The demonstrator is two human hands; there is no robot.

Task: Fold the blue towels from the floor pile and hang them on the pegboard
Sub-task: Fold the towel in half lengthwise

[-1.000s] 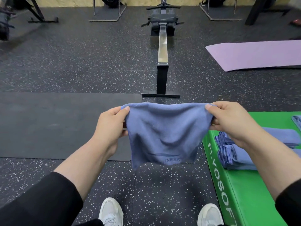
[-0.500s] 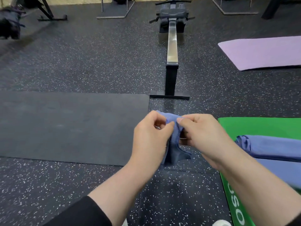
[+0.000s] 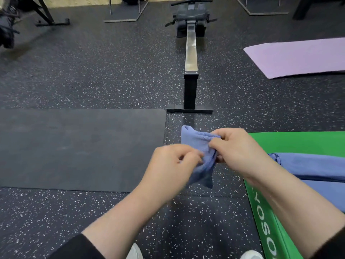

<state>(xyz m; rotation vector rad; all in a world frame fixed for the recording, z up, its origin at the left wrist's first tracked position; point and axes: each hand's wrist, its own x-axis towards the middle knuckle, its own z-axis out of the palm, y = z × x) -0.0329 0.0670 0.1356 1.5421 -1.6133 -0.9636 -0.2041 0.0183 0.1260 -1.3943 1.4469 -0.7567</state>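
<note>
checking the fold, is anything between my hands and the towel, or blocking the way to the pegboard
Nothing lies between them: the left hand and right hand both pinch the blue towel directly. No pegboard is in view, so the way to it cannot be judged.

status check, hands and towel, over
Left hand and right hand both pinch the blue towel, bunched mid-air. More towels lie on the green box. Nothing in the way.
</note>
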